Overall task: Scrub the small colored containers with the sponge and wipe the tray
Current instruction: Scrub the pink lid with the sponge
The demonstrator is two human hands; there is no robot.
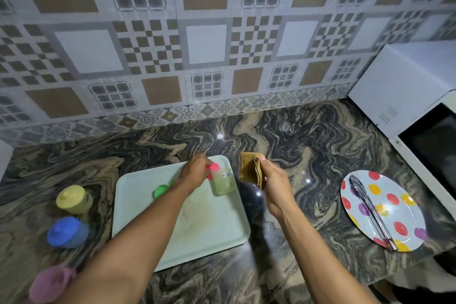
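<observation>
— Marbled counter [283, 131], tiled wall. Which step?
— Scrubbing. Left hand [195, 171] fingers curl over the pink-lidded container [220, 180], upright on the tray [209, 229]. Right hand [274, 180] fingers pinch the folded brown sponge [249, 168], just right of the left fingers.
— Next?
— Likely sponge to its cloudy body; the stained tray waits.

Left hand [195, 170] grips a pink-lidded container [220, 179] on the tray [212, 227]; right hand [274, 177] holds a folded brown cloth [249, 168].
</observation>
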